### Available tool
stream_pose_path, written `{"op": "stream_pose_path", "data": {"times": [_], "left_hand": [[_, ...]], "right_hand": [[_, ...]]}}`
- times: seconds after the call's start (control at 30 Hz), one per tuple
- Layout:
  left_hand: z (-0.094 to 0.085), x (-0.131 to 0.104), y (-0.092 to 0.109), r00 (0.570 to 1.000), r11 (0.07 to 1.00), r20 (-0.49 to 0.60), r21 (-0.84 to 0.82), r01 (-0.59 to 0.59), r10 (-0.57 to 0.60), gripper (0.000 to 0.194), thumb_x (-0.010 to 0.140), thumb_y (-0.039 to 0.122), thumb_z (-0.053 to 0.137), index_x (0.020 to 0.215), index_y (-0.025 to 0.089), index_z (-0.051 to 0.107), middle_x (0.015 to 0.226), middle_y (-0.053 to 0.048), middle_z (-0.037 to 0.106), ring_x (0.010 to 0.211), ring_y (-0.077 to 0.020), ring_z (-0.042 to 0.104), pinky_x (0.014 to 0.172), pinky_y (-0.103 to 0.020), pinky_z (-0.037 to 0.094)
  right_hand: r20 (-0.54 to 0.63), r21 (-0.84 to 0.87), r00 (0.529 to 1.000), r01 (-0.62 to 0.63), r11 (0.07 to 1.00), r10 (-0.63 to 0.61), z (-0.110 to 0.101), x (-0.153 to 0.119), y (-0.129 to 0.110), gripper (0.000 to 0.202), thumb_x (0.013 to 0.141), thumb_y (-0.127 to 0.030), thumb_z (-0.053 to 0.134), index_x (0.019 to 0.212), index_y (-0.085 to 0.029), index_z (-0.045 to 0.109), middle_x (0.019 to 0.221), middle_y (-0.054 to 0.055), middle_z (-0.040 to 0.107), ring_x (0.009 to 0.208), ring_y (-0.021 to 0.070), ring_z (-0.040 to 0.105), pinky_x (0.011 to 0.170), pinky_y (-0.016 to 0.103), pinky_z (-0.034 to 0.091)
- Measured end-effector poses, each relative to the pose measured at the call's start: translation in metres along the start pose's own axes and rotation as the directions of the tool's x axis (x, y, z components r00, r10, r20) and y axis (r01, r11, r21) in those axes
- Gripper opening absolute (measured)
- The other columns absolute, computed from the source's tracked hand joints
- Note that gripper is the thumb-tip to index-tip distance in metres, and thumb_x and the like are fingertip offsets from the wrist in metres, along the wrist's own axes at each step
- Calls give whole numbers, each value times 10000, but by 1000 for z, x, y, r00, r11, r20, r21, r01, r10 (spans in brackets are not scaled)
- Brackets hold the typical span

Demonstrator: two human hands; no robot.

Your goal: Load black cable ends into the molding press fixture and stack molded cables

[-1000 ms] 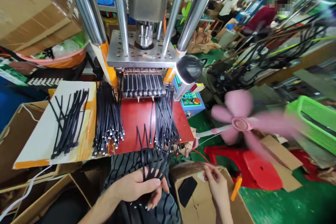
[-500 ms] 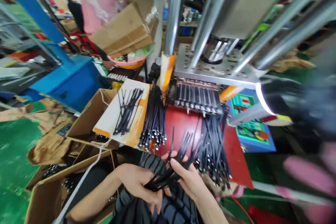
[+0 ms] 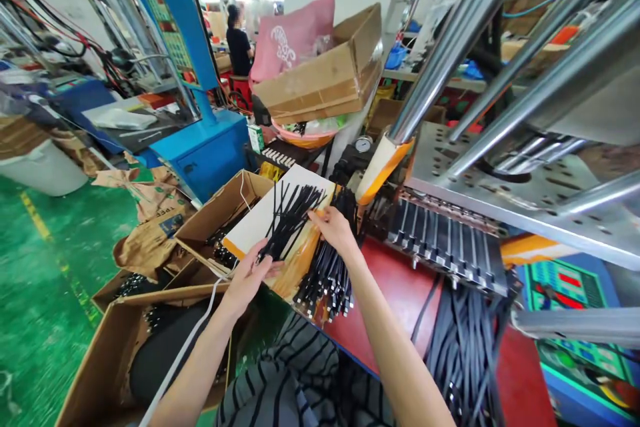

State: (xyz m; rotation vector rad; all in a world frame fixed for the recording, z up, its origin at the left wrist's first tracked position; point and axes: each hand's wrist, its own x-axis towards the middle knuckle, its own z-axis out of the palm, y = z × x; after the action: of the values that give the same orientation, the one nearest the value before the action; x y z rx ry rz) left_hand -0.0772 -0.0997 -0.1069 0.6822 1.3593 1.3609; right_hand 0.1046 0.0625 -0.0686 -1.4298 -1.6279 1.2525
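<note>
Left hand [image 3: 249, 275] at center-left of frame, fingers curled around the near ends of a bundle of black straps [image 3: 290, 220]; grip closed on them. Bundle fans out up and to the right over a white board [image 3: 260, 220] with orange edge. Right hand [image 3: 334, 228] at frame center, fingertips touching the far side of the same fan; its grip looks loosely pinched, but cannot tell if it actually has hold of any strap. So the straps sit between the 2 hands, low end in the left grip, spread end under the right fingertips.

Just right of the board, a second pile of black straps with metal tips [image 3: 327, 273] lies under the right forearm on the red surface [image 3: 395, 280]. A third pile [image 3: 465, 347] hangs at lower right. Behind, a press with a ribbed mold [image 3: 445, 247] and steel columns [image 3: 465, 27] fills the upper right. Open cardboard boxes [image 3: 210, 220] sit left of the board, partly below it. Blue machine [image 3: 200, 140] at upper left; a person [image 3: 239, 47] stands far back.
</note>
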Motion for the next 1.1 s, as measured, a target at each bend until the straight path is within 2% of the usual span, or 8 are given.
{"op": "stream_pose_path", "data": {"times": [0.17,0.27,0.5,0.7,0.77,0.87,1.0,1.1], "left_hand": [[4,-37,-2,989,937,-3,320,-139,148,751,962,482,656,1583,206,336,1307,-152,661,992,-225,740,839,-344,619],[14,-61,1,976,853,101,475,-217,192,527,1002,400,608,1480,216,486,1248,-128,699,1022,-215,719,861,-325,596],[59,-86,-5,832,894,549,406,-189,-73,284,1043,355,529,1194,169,682,1086,-96,763,964,-198,747,937,-328,582],[82,-95,-27,723,941,610,286,180,-324,541,943,468,696,1366,149,590,1262,-165,723,1171,-261,705,1067,-424,531],[95,-95,-36,743,925,563,123,359,-363,651,883,519,759,1388,156,566,1286,-175,714,1202,-262,689,1088,-423,508],[115,-93,-44,772,882,525,-82,465,-358,587,879,555,751,1259,125,632,974,-109,776,882,-198,751,882,-329,571],[126,-91,-43,737,931,595,52,362,-320,480,916,576,696,996,103,702,663,-31,706,585,-135,668,651,-250,540],[123,-90,-41,719,943,611,239,230,-330,533,934,625,634,948,98,715,713,-86,756,631,-175,725,683,-282,580]], "right_hand": [[-143,-363,989,-27,931,-27,-40,-126,74,318,869,-361,635,1119,-166,614,796,42,659,728,234,652,652,317,452],[-197,-589,979,-78,804,-50,-32,-181,103,283,978,-328,498,1186,-152,574,997,121,700,770,241,698,649,326,485],[-212,-709,975,-202,676,69,-17,-158,87,165,1037,-192,451,1102,-131,590,1050,144,703,799,209,712,595,262,413],[-176,-629,980,-183,755,90,-36,-191,80,113,993,-187,508,939,-163,604,857,84,736,748,200,713,648,264,441],[-34,-525,994,-106,845,104,-46,-224,77,148,984,-224,518,858,-199,591,756,28,713,674,174,690,619,247,447],[109,-443,981,-95,891,159,-59,-261,74,159,971,-293,540,842,-220,597,668,9,689,583,180,669,540,250,425],[-318,-687,894,-446,573,314,-59,-262,77,224,1032,-359,490,1037,-158,588,738,120,733,637,279,737,518,294,417],[-361,-741,837,-525,419,411,-54,-250,80,199,1045,-260,431,1002,-136,581,760,164,739,687,312,764,511,292,399]]}}
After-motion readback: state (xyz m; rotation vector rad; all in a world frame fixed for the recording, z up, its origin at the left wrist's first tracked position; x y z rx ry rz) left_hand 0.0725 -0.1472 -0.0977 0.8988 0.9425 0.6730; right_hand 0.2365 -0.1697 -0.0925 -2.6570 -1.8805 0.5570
